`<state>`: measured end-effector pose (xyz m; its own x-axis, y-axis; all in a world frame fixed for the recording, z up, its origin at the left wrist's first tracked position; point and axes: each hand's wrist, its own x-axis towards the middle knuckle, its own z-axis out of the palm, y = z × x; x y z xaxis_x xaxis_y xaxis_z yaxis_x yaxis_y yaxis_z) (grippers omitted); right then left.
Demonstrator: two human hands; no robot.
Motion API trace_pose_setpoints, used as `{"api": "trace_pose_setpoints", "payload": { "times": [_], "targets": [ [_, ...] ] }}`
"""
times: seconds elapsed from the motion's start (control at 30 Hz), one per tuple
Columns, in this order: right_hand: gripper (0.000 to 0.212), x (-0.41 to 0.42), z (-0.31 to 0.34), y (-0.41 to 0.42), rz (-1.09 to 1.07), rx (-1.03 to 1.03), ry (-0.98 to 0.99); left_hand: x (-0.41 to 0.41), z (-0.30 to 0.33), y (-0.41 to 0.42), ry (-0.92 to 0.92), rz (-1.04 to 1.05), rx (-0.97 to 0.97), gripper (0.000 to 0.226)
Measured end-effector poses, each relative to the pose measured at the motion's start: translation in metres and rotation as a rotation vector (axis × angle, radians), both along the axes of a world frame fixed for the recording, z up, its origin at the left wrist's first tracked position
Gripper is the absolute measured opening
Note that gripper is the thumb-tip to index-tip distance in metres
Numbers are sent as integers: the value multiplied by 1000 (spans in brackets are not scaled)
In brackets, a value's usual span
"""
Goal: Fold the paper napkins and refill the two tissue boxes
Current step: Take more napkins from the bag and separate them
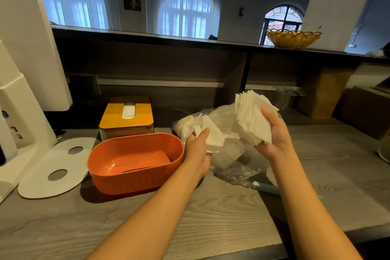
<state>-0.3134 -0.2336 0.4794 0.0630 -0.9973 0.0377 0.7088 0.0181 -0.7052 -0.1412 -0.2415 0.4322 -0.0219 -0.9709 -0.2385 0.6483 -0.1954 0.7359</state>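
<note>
My right hand [274, 133] grips a thick stack of white paper napkins [252, 116], fanned and lifted above a clear plastic bag [232, 154] on the counter. My left hand [197, 145] pinches a few white napkins [211, 133] at the bag's left side. An open orange tissue box [135, 160] sits empty just left of my left hand. Behind it stands a second tissue box with a yellow lid [126, 116], a white tissue showing in its slot.
A flat white oval lid with two holes [54, 167] lies left of the orange box. A white machine [19, 91] stands at far left. Brown paper bag [322, 93] and cardboard boxes sit back right; a glass rim [384, 150] shows at the right edge.
</note>
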Motion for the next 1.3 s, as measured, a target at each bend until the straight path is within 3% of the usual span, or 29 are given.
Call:
{"api": "trace_pose_setpoints", "payload": {
  "times": [0.1, 0.23, 0.3, 0.4, 0.53, 0.7, 0.9, 1.07, 1.17, 1.3],
  "targets": [
    [50, 7, 1, 4, 74, -66, -77, 2, -3, -4, 47, 7, 11, 56],
    [42, 24, -2, 7, 109, -45, 0, 1, -3, -2, -25, 22, -13, 66],
    [34, 30, -3, 7, 100, -20, 81, 0, -3, -2, -59, 35, -30, 62],
    [39, 35, -6, 6, 93, 14, 224, -2, -4, -3, -86, 14, -35, 63],
    [37, 40, -12, 2, 59, 77, 345, -2, 1, 2, -71, -18, -72, 39],
    [40, 36, -12, -3, -24, 95, 348, 0, 5, 7, -64, -91, -142, 20],
    [41, 29, -10, -4, -152, 85, 289, 1, 1, 7, -60, -117, -171, 36],
    [32, 29, -8, -2, -163, 92, 284, 1, -1, 6, -95, -129, -195, 29],
    [37, 29, -6, -2, -222, 88, 303, 2, -1, 3, -134, -98, -182, 16],
    [32, 14, -2, 1, -262, -28, 152, 3, -3, -2, -105, -9, -92, 19]
  ]
}}
